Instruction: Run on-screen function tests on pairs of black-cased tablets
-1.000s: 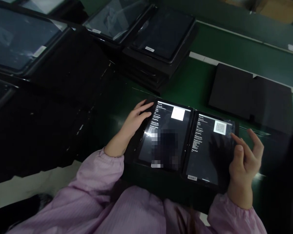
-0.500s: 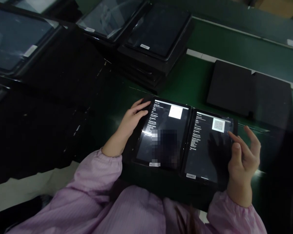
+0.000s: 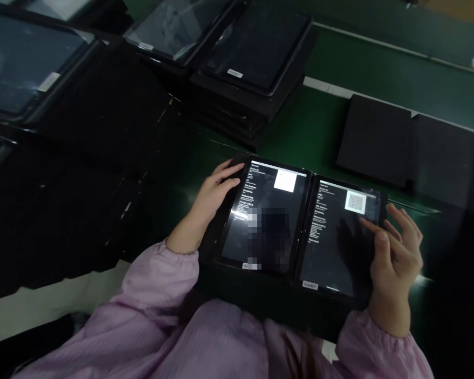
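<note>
A: The glossy green table (image 3: 286, 129) carried a flat, matte-black case (image 3: 375, 142) at the far right. Where were the lit devices?

B: Near the person, side by side: a black-framed glass tablet on the left (image 3: 266, 200) and a matching black-framed glass tablet on the right (image 3: 327, 258), each showing white text.

A: And the hands?

B: The left hand (image 3: 210, 197) had its thumb and fingers apart against the left tablet's outer edge; I couldn't tell how firmly it pressed. The right hand (image 3: 397, 258) held nothing, its index finger stretched over the right tablet, just below the square black-and-white code (image 3: 355, 202). Whether it touched the glass, I couldn't tell.

A: How was that best done, in your view?

B: With a light fingertip, I'd judge, the other fingers lifted clear of the screen, and the left hand steadying the edge without covering any text.

A: What differed from half a second earlier?

B: The index fingertip had slid inward and down, from beside the code's lower right corner. The left hand and both tablets had kept their places.
</note>
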`<state>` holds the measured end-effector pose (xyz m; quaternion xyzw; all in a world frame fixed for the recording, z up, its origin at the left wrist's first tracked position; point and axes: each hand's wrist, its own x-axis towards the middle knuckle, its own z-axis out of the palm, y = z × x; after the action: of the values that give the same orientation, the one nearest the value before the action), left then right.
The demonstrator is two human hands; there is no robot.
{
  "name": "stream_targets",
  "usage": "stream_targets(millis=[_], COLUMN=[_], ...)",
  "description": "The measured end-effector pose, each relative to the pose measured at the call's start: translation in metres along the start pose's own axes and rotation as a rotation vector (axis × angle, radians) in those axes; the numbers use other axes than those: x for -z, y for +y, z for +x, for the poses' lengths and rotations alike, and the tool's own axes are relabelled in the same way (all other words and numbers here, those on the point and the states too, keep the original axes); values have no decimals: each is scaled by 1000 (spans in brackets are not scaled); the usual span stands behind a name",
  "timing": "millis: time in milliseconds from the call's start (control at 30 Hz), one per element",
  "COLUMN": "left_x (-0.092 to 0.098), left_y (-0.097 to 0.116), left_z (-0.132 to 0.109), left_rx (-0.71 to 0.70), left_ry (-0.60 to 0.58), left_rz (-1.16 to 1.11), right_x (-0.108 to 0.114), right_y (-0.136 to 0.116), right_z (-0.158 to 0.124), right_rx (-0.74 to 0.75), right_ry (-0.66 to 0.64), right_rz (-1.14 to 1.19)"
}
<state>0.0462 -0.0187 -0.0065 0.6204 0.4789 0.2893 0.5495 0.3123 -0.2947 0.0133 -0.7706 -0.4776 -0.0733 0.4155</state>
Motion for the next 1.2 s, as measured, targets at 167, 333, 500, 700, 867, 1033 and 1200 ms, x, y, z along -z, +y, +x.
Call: stream_targets(millis=[167, 333, 500, 700, 867, 1033, 1200], left_x=[0, 0, 3, 4, 1, 3, 5], left_y=[-3, -11, -8, -4, -9, -2, 0], left_z=[0, 2, 1, -2, -1, -4, -6], left_rx=[-4, -34, -26, -37, -31, -22, -31], left_ry=[-18, 0, -59, -101, -88, -114, -137], left_rz=[28, 38, 95, 179, 209, 215, 236], right_x=[-1, -1, 4, -13, -26, -28, -21], right_y=[-1, 1, -11, -43, -47, -47, -46], right_z=[1, 1, 5, 4, -1, -1, 1], right_rx=[9, 34, 123, 211, 268, 324, 270], right_ry=[-14, -29, -28, -240, -335, -368, -277], right_rz=[-6, -19, -67, -71, -38, -22, -64])
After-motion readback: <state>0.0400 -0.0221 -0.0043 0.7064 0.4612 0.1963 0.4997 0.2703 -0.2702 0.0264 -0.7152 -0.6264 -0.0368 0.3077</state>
